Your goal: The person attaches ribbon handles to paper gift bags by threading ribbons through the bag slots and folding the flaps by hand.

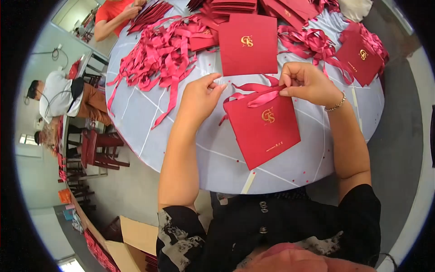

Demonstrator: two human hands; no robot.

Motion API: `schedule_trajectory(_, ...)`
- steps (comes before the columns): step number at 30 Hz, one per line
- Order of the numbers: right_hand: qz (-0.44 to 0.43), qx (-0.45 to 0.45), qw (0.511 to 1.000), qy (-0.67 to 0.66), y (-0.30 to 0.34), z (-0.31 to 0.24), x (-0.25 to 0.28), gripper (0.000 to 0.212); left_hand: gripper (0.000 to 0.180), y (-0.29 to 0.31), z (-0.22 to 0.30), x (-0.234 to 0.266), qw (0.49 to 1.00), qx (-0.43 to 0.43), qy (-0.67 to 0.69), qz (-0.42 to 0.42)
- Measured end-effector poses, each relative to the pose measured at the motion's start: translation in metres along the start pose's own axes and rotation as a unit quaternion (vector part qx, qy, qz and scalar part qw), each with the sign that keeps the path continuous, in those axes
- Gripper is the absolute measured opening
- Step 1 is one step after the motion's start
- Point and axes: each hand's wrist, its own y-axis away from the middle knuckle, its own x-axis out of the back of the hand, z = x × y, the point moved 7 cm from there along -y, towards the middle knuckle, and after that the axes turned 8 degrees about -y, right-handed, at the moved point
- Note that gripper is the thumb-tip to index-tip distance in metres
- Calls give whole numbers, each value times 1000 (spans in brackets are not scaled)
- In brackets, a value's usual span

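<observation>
Your deep red bag against a pale blue-grey tablecloth.
On that bag you have a gold emblem; its ribbon is glossy pink-red, like the ribbon pile. White lines and small red dots pattern your tablecloth. Your shirt is black with grey-cream blotches; the co-workers' tops you see are 1 orange-red top and 1 white top.

My one view comes from the left camera of a head-worn pair, facing steeply down through a wide fisheye, near the bare left hand, bare right hand and round, pale-grey, cloth-covered surface.
</observation>
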Motion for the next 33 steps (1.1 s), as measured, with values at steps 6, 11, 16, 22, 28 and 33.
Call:
schedule_trajectory(6,37,94,994,28,13,-30,15,21,33,0,11,-9,997,-61,-29,-37)
schedule_trajectory(11,253,177,944,114,59,-68,83,17,31,3,12,-19,997,-26,-19,-74)
schedule_trajectory(16,510,264,771,277,143,-103,166,15,29,9,10,-19,992,-101,-58,-54)
schedule_trajectory(22,492,41,692,527,187,-42,326,37,28,5,8,-30,985,-119,-107,-72)
schedule_trajectory(28,490,-2,795,357,137,25,324,37,30,8,13,-25,982,-130,-125,-56)
schedule_trajectory(33,201,162,933,252,42,-55,66,16,30,5,11,-27,985,-127,-98,-62)
